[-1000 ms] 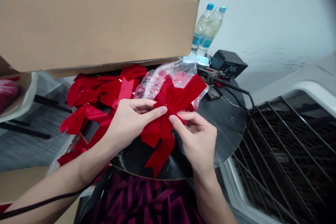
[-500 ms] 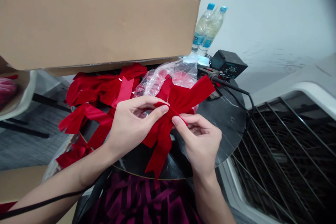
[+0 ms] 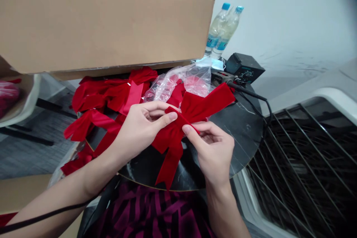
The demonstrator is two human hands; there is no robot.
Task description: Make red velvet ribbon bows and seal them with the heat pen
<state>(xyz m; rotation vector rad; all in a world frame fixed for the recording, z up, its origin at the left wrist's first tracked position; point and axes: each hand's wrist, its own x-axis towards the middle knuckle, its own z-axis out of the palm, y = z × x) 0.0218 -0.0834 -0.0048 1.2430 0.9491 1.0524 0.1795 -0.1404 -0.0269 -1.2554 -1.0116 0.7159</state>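
A red velvet bow (image 3: 171, 158) is held above the round black table (image 3: 237, 137), its tails hanging toward me and one loop reaching to the upper right. My left hand (image 3: 149, 124) pinches a narrow red strip at the bow's middle between thumb and fingers. The other end of that strip is gripped by my right hand (image 3: 210, 147), thumb on top. Between the two hands the strip lies slantwise across the bow's centre. Several more red bows (image 3: 111, 96) are heaped to the left, beside a clear plastic bag (image 3: 178, 76) with red and pink pieces in it.
A large cardboard box (image 3: 106, 22) stands behind the bows. Two bottles (image 3: 220, 31), a black control box with a dial (image 3: 242, 67) and a black cable (image 3: 251, 96) are at the back right. A white-framed metal grille (image 3: 304, 163) stands right of the table.
The bow's upper right loop has swung slightly up and right, and the strip between my hands shows more plainly. Both hands keep their pinch.
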